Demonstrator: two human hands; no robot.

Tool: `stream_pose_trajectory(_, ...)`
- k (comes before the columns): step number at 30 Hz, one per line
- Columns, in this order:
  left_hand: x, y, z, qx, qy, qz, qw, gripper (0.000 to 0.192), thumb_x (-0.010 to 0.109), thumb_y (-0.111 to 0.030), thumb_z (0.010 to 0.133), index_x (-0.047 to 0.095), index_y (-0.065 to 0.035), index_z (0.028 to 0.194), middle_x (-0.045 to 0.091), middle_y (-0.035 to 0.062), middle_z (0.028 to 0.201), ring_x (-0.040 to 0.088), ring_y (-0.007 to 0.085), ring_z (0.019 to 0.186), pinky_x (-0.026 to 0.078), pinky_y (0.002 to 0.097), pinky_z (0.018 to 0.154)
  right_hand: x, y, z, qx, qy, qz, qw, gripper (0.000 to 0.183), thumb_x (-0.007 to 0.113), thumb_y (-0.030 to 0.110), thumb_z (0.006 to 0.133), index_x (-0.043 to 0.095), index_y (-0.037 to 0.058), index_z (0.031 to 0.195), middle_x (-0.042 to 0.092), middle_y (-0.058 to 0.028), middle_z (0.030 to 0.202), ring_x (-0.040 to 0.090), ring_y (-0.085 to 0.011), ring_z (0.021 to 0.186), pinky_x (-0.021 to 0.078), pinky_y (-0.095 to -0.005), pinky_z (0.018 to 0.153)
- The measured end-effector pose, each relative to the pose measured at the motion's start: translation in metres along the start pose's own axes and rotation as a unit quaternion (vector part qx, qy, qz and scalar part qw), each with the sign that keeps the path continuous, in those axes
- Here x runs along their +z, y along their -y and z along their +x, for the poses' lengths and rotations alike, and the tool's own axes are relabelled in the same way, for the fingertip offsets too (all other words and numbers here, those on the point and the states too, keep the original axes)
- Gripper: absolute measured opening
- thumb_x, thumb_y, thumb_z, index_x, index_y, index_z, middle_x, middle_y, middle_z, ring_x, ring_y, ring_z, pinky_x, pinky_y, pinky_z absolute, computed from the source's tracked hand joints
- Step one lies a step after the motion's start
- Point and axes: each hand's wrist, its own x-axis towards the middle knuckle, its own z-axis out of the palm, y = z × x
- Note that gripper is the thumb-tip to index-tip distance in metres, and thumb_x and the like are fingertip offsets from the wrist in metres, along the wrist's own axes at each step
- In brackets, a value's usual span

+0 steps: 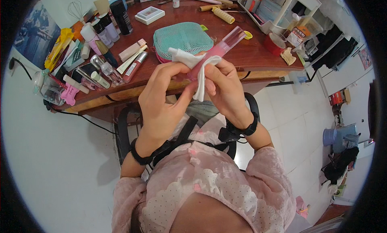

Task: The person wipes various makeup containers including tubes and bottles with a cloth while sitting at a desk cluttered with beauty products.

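A pink tube-shaped cosmetic container with a clear cap (222,47) is held between my two hands, tilted up to the right over the table's front edge. My left hand (164,93) grips its lower end and the near part of a folded white cloth or wipe (184,57). The fingers of my right hand (225,84) pinch the other part of that wipe against the tube's side. Part of the tube is hidden by the wipe and fingers. Just behind lies a turquoise mesh pouch (183,36) with a pink edge.
Cosmetic tubes and bottles (108,71) crowd the left of the brown table (139,24). Farther back are a small white box (149,15) and a yellow roller (223,15). A red round container (274,42) and a white rack (281,9) stand at right.
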Motion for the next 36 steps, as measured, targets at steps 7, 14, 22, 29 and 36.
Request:
stream_pose_trajectory(7, 0.001, -0.001, 0.001, -0.077, 0.010, -0.055, 0.995, 0.031, 0.067, 0.003, 0.068, 0.056, -0.0014, 0.097, 0.060, 0.0087, 0.087, 0.060, 0.0181, 0.077, 0.046, 0.0258, 0.070, -0.002, 0.003, 0.003, 0.028, 0.022, 0.006, 0.999, 0.020, 0.057, 0.006, 0.084, 0.059, -0.0019, 0.102, 0.054, 0.0002, 0.070, 0.042, -0.0040, 0.055, 0.0323, -0.0180, 0.049)
stream_pose_trajectory(14, -0.007, -0.001, 0.004, -0.181, 0.049, -0.170, 0.967, 0.023, 0.063, 0.006, 0.073, 0.056, 0.0031, 0.095, 0.062, 0.0067, 0.086, 0.059, 0.0099, 0.080, 0.046, 0.0222, 0.070, -0.001, 0.002, 0.004, 0.004, 0.017, -0.035, 0.999, 0.021, 0.058, 0.003, 0.083, 0.057, -0.0027, 0.103, 0.053, 0.0012, 0.067, 0.041, -0.0037, 0.053, 0.0305, -0.0184, 0.048)
stream_pose_trajectory(22, -0.029, -0.002, 0.014, -0.280, 0.155, -0.341, 0.884, 0.019, 0.061, -0.002, 0.078, 0.053, 0.0058, 0.093, 0.060, 0.0078, 0.082, 0.058, 0.0100, 0.073, 0.046, 0.0205, 0.063, 0.004, 0.013, -0.001, -0.034, 0.065, -0.063, 0.995, 0.022, 0.060, -0.005, 0.077, 0.058, -0.0036, 0.099, 0.060, -0.0061, 0.088, 0.045, -0.0039, 0.055, 0.0335, -0.0170, 0.048)
stream_pose_trajectory(29, -0.035, 0.015, 0.013, -0.320, 0.234, -0.458, 0.795, 0.026, 0.055, -0.015, 0.083, 0.050, 0.0049, 0.098, 0.059, 0.0076, 0.080, 0.056, 0.0092, 0.066, 0.044, 0.0197, 0.054, 0.002, 0.011, -0.002, -0.024, 0.084, -0.005, 0.996, 0.024, 0.062, -0.008, 0.074, 0.059, -0.0027, 0.097, 0.060, -0.0070, 0.095, 0.047, -0.0035, 0.056, 0.0339, -0.0164, 0.047)
stream_pose_trajectory(36, -0.012, -0.015, 0.010, -0.220, 0.060, -0.331, 0.916, 0.023, 0.059, 0.004, 0.079, 0.050, 0.0051, 0.100, 0.058, 0.0079, 0.092, 0.054, 0.0094, 0.075, 0.044, 0.0210, 0.058, 0.007, 0.010, 0.002, -0.023, 0.072, 0.006, 0.997, 0.023, 0.059, -0.004, 0.078, 0.056, -0.0031, 0.101, 0.061, -0.0055, 0.081, 0.047, -0.0040, 0.054, 0.0322, -0.0159, 0.045)
